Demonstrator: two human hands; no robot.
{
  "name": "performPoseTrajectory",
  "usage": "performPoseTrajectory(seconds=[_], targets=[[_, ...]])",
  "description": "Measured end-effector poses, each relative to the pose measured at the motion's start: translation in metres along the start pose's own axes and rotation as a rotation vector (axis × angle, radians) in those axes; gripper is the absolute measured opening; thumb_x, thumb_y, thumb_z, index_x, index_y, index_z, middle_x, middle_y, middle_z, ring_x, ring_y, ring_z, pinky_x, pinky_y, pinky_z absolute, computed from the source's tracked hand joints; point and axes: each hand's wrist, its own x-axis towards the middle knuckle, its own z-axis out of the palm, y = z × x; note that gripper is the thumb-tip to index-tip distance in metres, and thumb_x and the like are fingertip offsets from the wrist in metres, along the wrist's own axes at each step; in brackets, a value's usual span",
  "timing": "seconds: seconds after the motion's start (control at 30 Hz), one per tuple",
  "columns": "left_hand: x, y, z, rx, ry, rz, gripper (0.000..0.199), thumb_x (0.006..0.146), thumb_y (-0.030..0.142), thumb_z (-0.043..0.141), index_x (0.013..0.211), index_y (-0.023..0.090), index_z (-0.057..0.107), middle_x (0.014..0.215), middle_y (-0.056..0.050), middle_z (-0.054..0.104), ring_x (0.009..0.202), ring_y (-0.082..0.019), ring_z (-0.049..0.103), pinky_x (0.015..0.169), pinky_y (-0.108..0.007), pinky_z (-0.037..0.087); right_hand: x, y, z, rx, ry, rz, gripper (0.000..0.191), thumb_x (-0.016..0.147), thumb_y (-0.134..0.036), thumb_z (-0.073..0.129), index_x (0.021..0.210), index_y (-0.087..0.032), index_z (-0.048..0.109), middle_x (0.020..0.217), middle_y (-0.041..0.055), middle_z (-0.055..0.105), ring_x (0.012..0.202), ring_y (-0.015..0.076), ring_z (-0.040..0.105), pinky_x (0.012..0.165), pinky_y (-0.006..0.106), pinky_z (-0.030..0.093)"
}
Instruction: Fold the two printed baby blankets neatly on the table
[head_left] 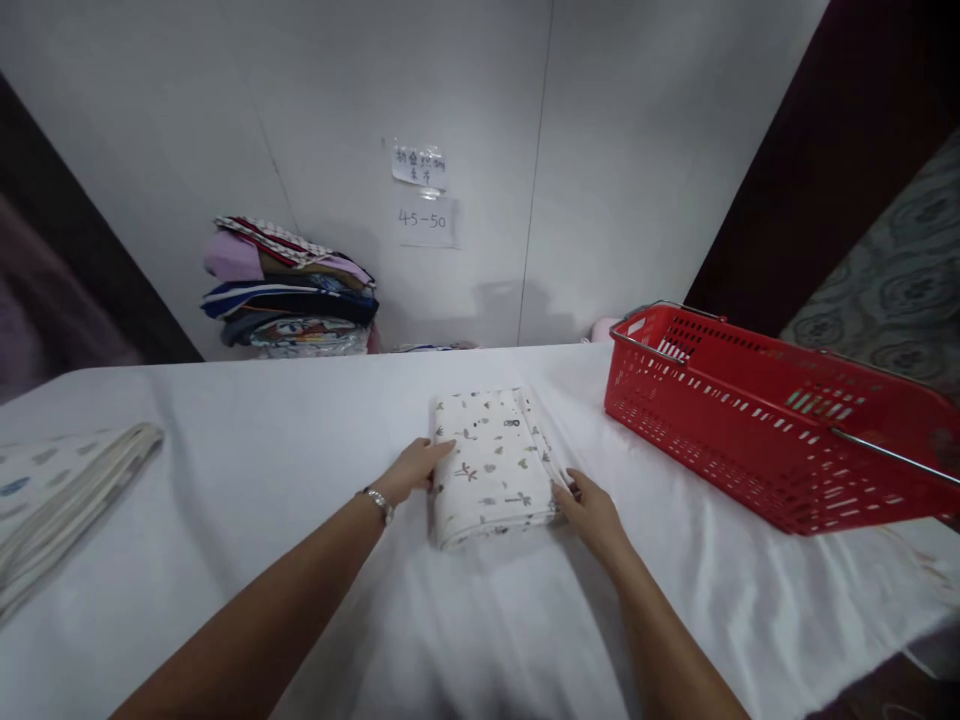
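Note:
A white folded cloth (487, 470) with a small leaf and plant print lies flat in the middle of the white-covered table. At its left edge is my left hand (412, 470), thumb on top and fingers down the side, with a metal bracelet on the wrist. My right hand (594, 515) grips the right edge near the lower corner, thumb and fingers about the layers. Part of the fingers of both hands is hidden by the cloth and the hands themselves.
To the right stands a red perforated basket (720, 420) with metal handles. Another folded printed cloth (67, 490) lies at the far left. Behind the table's back edge is a stack of folded fabrics (292, 300). Two paper notes (426, 220) hang on the wall.

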Motion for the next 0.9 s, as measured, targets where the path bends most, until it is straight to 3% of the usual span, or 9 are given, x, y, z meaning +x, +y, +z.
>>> performPoseTrajectory(seconds=[0.07, 0.17, 0.27, 0.33, 0.47, 0.57, 0.63, 0.77, 0.9], targets=[[-0.003, 0.002, 0.008, 0.062, -0.003, 0.019, 0.07, 0.068, 0.05, 0.067, 0.123, 0.012, 0.045, 0.113, -0.016, 0.062, 0.089, -0.024, 0.063, 0.061, -0.028, 0.052, -0.002, -0.004, -0.003, -0.035, 0.0, -0.001, 0.058, 0.083, -0.048, 0.045, 0.127, -0.01, 0.051, 0.095, 0.0086, 0.065, 0.084, 0.0205, 0.06, 0.076, 0.03, 0.044], [-0.001, 0.003, 0.016, 0.182, 0.09, 0.111, 0.06, 0.065, 0.042, 0.07, 0.114, 0.011, 0.053, 0.11, -0.016, 0.064, 0.092, -0.024, 0.062, 0.064, -0.028, 0.051, -0.003, -0.01, -0.006, -0.094, 0.01, 0.001, 0.054, 0.084, -0.045, 0.044, 0.126, -0.011, 0.053, 0.092, 0.0087, 0.065, 0.083, 0.02, 0.059, 0.075, 0.03, 0.043], [0.006, 0.008, 0.013, 0.241, 0.177, 0.171, 0.059, 0.064, 0.033, 0.071, 0.115, 0.011, 0.052, 0.113, -0.016, 0.062, 0.097, -0.024, 0.061, 0.07, -0.027, 0.05, -0.006, -0.016, 0.001, -0.098, -0.015, 0.034, 0.055, 0.084, -0.041, 0.046, 0.13, -0.011, 0.048, 0.088, 0.0069, 0.065, 0.079, 0.0186, 0.059, 0.072, 0.028, 0.042], [0.01, 0.015, -0.002, 0.242, 0.191, 0.182, 0.064, 0.062, 0.029, 0.071, 0.12, 0.012, 0.05, 0.117, -0.015, 0.06, 0.099, -0.025, 0.06, 0.073, -0.027, 0.049, -0.014, -0.024, 0.012, -0.053, -0.075, 0.047, 0.062, 0.082, -0.041, 0.049, 0.136, -0.011, 0.04, 0.084, 0.0053, 0.065, 0.074, 0.0176, 0.059, 0.068, 0.027, 0.042], [0.014, 0.02, -0.052, 0.278, 0.172, 0.168, 0.071, 0.056, 0.026, 0.074, 0.123, 0.015, 0.05, 0.117, -0.014, 0.061, 0.097, -0.027, 0.061, 0.073, -0.028, 0.049, -0.043, -0.053, 0.04, 0.074, -0.28, -0.059, 0.079, 0.08, -0.043, 0.055, 0.145, -0.016, 0.02, 0.082, 0.0026, 0.065, 0.072, 0.0171, 0.06, 0.067, 0.027, 0.042], [0.008, 0.004, -0.084, 0.265, 0.168, 0.122, 0.065, 0.057, 0.029, 0.075, 0.117, 0.015, 0.055, 0.113, -0.014, 0.063, 0.095, -0.027, 0.062, 0.073, -0.029, 0.049, -0.06, -0.074, 0.05, 0.056, -0.422, -0.133, 0.083, 0.079, -0.046, 0.057, 0.147, -0.02, 0.016, 0.079, 0.0008, 0.065, 0.071, 0.0172, 0.06, 0.067, 0.028, 0.041], [0.0, -0.013, -0.095, 0.237, 0.169, 0.109, 0.059, 0.063, 0.036, 0.071, 0.116, 0.014, 0.056, 0.114, -0.014, 0.063, 0.097, -0.025, 0.062, 0.076, -0.028, 0.049, -0.064, -0.083, 0.049, -0.002, -0.437, -0.159, 0.082, 0.079, -0.047, 0.057, 0.146, -0.021, 0.019, 0.078, 0.0009, 0.065, 0.071, 0.0177, 0.06, 0.068, 0.029, 0.04], [-0.021, -0.042, -0.103, 0.2, 0.181, 0.183, 0.052, 0.076, 0.048, 0.057, 0.118, 0.016, 0.055, 0.124, -0.01, 0.058, 0.109, -0.021, 0.056, 0.09, -0.027, 0.044, -0.057, -0.085, 0.046, 0.011, -0.423, -0.132, 0.08, 0.08, -0.05, 0.055, 0.146, -0.021, 0.021, 0.077, 0.0015, 0.064, 0.07, 0.0176, 0.06, 0.066, 0.028, 0.041], [-0.053, -0.059, -0.101, 0.371, 0.274, 0.362, 0.05, 0.078, 0.049, 0.053, 0.117, 0.018, 0.055, 0.123, -0.009, 0.057, 0.111, -0.022, 0.053, 0.096, -0.031, 0.04, -0.052, -0.08, 0.054, 0.188, -0.424, -0.037, 0.078, 0.082, -0.048, 0.052, 0.146, -0.018, 0.019, 0.066, -0.0026, 0.059, 0.056, 0.0143, 0.057, 0.053, 0.025, 0.041]])
